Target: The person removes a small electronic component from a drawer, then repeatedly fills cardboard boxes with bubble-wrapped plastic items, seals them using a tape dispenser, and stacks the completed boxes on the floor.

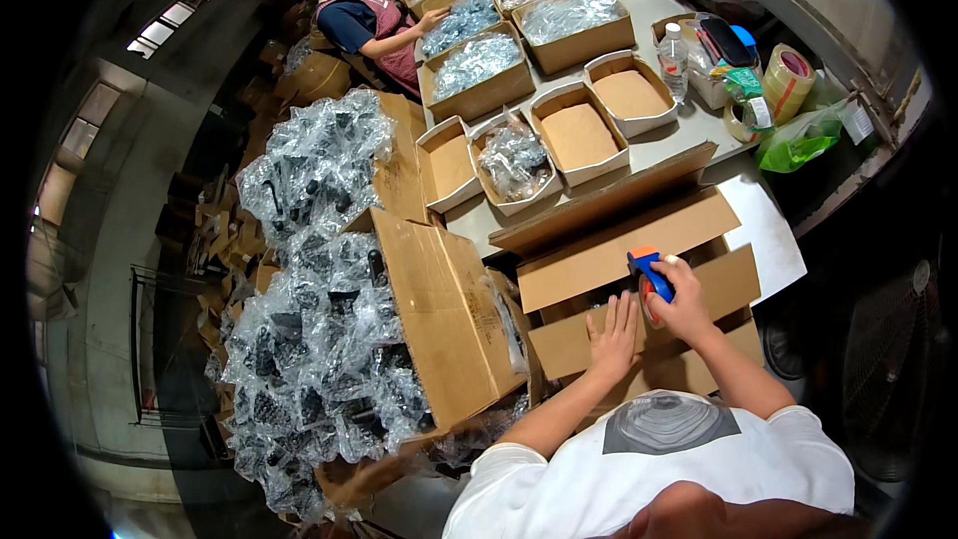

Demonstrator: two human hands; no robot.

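Observation:
A cardboard box [574, 342] lies in front of me with its long flaps partly folded over and a dark gap between them. My left hand [614, 332] rests flat on the near flap, fingers stretched out beside the gap. In my right hand [681, 301] is a blue and orange tape dispenser [654, 275], held over the gap just right of my left fingers. The far flap [629, 250] slants up beyond the dispenser. Whether tape touches the cardboard, I cannot tell.
Several small open cartons [579, 135] line the table beyond the box. Left, a large open carton [449, 324] adjoins a heap of plastic-wrapped dark parts [309, 339]. A water bottle [674, 65] and tape rolls [788, 80] stand at the right. A co-worker [374, 25] handles bagged goods far left.

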